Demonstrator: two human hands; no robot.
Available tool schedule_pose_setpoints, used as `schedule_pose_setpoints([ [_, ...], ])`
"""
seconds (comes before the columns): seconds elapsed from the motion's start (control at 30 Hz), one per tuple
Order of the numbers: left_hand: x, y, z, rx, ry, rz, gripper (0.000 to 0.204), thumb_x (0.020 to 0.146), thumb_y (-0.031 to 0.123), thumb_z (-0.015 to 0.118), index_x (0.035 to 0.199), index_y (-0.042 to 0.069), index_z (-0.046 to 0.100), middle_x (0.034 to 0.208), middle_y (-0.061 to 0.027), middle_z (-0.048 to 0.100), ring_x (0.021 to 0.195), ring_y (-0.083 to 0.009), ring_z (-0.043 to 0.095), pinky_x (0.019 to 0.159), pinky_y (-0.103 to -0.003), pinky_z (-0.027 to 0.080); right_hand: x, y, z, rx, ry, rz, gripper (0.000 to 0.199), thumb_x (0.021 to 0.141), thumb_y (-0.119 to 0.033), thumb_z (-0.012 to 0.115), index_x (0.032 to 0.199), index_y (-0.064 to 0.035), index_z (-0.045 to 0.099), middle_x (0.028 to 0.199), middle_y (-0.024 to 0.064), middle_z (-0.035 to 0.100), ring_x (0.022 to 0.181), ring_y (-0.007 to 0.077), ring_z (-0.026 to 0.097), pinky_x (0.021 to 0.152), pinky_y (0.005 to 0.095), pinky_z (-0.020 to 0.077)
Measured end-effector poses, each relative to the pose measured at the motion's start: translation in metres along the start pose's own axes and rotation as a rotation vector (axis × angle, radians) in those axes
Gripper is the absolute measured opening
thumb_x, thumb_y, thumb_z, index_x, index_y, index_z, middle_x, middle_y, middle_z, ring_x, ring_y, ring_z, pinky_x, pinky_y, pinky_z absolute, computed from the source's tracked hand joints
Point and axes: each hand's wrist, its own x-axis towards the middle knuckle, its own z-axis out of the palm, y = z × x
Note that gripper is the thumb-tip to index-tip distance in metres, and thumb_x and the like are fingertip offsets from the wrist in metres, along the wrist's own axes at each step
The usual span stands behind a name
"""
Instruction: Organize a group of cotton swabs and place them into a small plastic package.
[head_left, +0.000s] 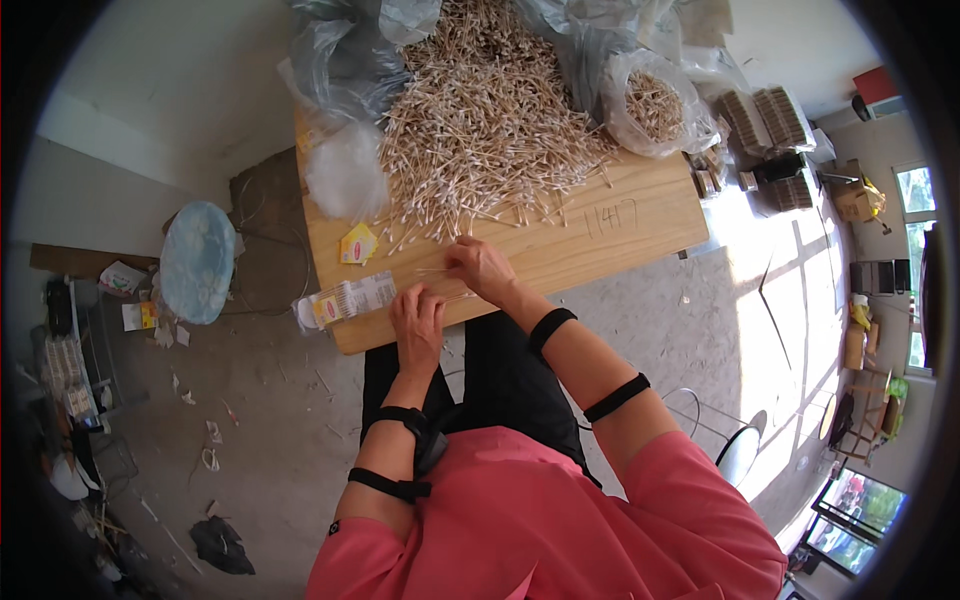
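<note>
A large heap of cotton swabs [490, 120] with wooden sticks and white tips covers the far part of the wooden table [640, 205]. My right hand [482, 268] is at the heap's near edge, fingers pinched together on a few cotton swabs [431, 271] that stick out toward the left. Close by at the table's front edge is my left hand [417, 312], its fingers curled together; what lies between them is too small to make out. Just left of it lies a clear packet [350, 298] with a row of swabs inside and a yellow label.
Small yellow cards [357, 244] lie near the packet. A clear bag [347, 172] rests at the table's left side, and another bag of swabs [652, 105] stands at the right. Left of the table is a round blue stool [198, 262].
</note>
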Motion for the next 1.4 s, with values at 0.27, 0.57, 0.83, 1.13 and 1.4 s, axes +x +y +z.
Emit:
schedule_pose_setpoints([
  [0.27,-0.001,-0.005,0.001,-0.062,-0.069,0.0,0.013,0.087,0.004,0.066,0.098,0.005,0.059,0.113,-0.0107,0.055,0.104,-0.0343,0.053,0.092,-0.045,0.042,-0.026,-0.002,-0.011,-0.028,0.238,0.084,0.011,0.087,-0.018,0.064,0.088,-0.008,0.067,0.094,0.0108,0.063,0.084,0.0357,0.065,0.072,0.0453,0.0526],
  [0.57,0.007,-0.003,0.007,-0.004,-0.132,0.046,0.033,0.083,0.005,0.068,0.114,0.005,0.056,0.128,-0.0096,0.049,0.121,-0.0332,0.047,0.104,-0.048,0.04,-0.035,0.005,-0.008,-0.095,0.141,-0.025,0.009,0.087,-0.016,0.065,0.089,-0.0079,0.067,0.097,0.0102,0.062,0.084,0.0344,0.065,0.072,0.0445,0.0527],
  [0.83,0.015,-0.012,0.013,0.1,-0.294,0.23,0.051,0.083,0.014,0.071,0.129,0.006,0.049,0.131,-0.0102,0.046,0.127,-0.0333,0.042,0.109,-0.045,0.038,-0.012,0.019,-0.038,-0.209,0.473,0.214,0.011,0.088,-0.014,0.062,0.097,-0.0075,0.064,0.097,0.0111,0.06,0.082,0.0372,0.064,0.07,0.0466,0.052],
  [1.13,0.012,-0.013,0.015,0.081,-0.286,0.226,0.051,0.085,0.016,0.071,0.13,0.007,0.048,0.129,-0.0099,0.047,0.126,-0.0318,0.044,0.107,-0.043,0.04,0.005,0.041,-0.061,-0.436,0.433,0.046,0.005,0.086,-0.008,0.058,0.09,-0.0063,0.06,0.098,0.0125,0.055,0.084,0.0342,0.063,0.07,0.0448,0.0523],
  [1.4,0.01,-0.017,0.015,0.093,-0.261,0.21,0.052,0.084,0.015,0.071,0.13,0.007,0.048,0.128,-0.01,0.048,0.125,-0.0319,0.044,0.107,-0.043,0.04,-0.011,0.008,-0.026,-0.15,0.441,0.171,0.019,0.086,-0.022,0.066,0.095,-0.0061,0.065,0.103,0.0107,0.06,0.084,0.0349,0.065,0.072,0.0445,0.0526],
])
